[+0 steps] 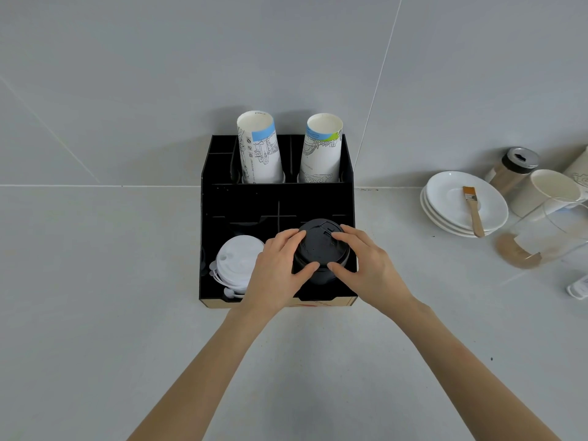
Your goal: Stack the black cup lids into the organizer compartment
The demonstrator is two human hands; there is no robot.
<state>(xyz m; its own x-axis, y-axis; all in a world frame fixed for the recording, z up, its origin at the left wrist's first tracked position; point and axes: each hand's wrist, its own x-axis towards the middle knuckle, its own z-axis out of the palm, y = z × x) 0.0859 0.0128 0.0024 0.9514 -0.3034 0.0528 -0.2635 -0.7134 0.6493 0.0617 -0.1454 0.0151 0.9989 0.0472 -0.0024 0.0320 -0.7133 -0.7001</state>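
Note:
A stack of black cup lids (319, 246) sits over the front right compartment of the black organizer (273, 195). My left hand (276, 268) grips the stack's left side, thumb low at the front and fingers on top. From the right, my right hand (366, 262) holds the same stack in the same way. White lids (238, 262) fill the front left compartment. How deep the black stack sits in its compartment is hidden by my hands.
Two upside-down stacks of printed paper cups (261, 148) (321, 148) stand in the organizer's rear slots against the wall. To the right on the counter lie stacked white saucers (445, 202) with a brush (474, 208), a jar (515, 167), a white cup (550, 192) and a glass jug (547, 237).

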